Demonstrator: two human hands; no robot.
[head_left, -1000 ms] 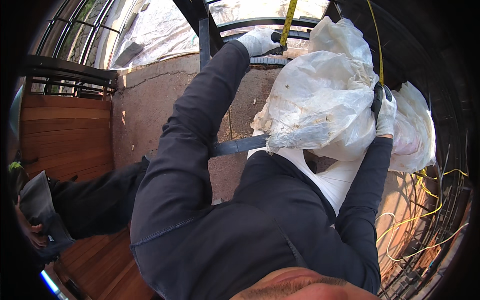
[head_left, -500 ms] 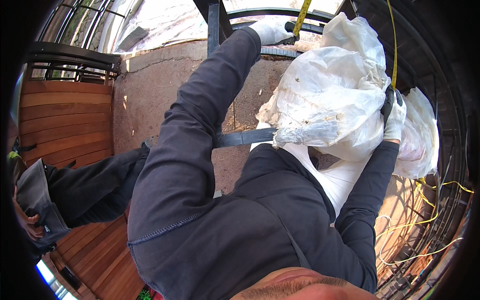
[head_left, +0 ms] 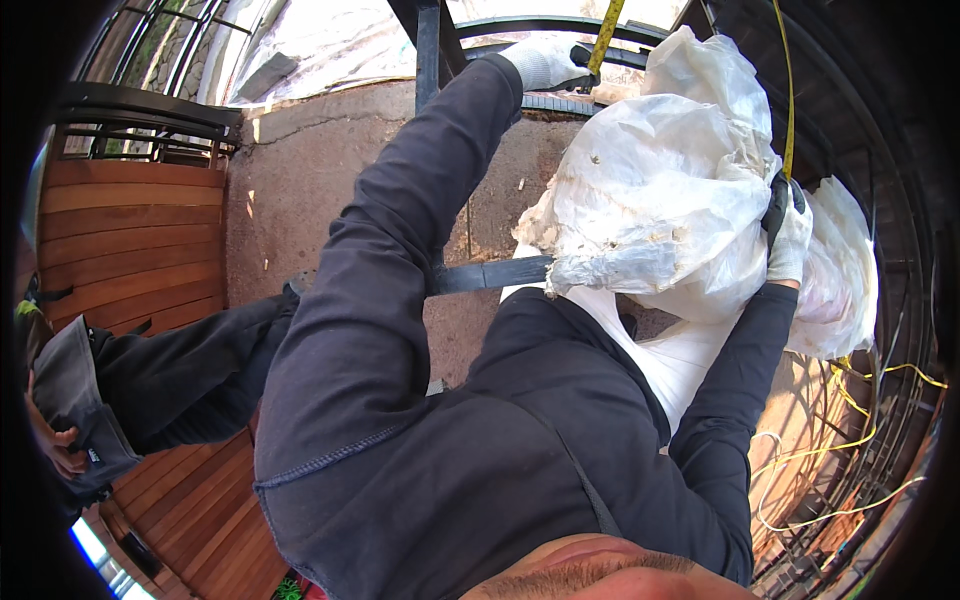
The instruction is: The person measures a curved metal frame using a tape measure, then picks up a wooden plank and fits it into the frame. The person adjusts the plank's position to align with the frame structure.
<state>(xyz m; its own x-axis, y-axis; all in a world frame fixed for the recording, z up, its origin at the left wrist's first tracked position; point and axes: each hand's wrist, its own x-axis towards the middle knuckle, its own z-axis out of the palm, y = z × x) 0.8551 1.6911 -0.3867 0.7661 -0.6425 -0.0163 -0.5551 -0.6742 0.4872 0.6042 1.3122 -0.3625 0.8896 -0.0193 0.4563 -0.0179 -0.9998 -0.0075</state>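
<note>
- Two hands, each in one white glove with dark fingers, reach forward from dark sleeves.
- Left hand [head_left: 550, 65]: fingers bent closed around the lower end of one yellow measuring tape [head_left: 604, 40], which runs up out of view.
- Right hand [head_left: 789, 235]: fingers curled nearly closed, with the lower end of a second yellow strip [head_left: 789, 120] between them; how tightly they press cannot be told. This strip also rises out of view, and whether the two lengths join cannot be seen.
- Two crumpled, translucent plastic bundles: a large one [head_left: 660, 190] between the hands, a smaller one [head_left: 835, 270] just beyond the right hand.
- One dark metal bar [head_left: 490, 275] reaches the large bundle's lower left edge.
- Two cords, one yellow [head_left: 868, 438] and one white [head_left: 840, 513], loop at lower right.
- Two areas of reddish-brown boards, an upper [head_left: 135, 230] and a lower [head_left: 210, 510], at left.
- One other person, far left: one bare hand [head_left: 60, 450] and a dark trouser leg [head_left: 190, 375] show.
</note>
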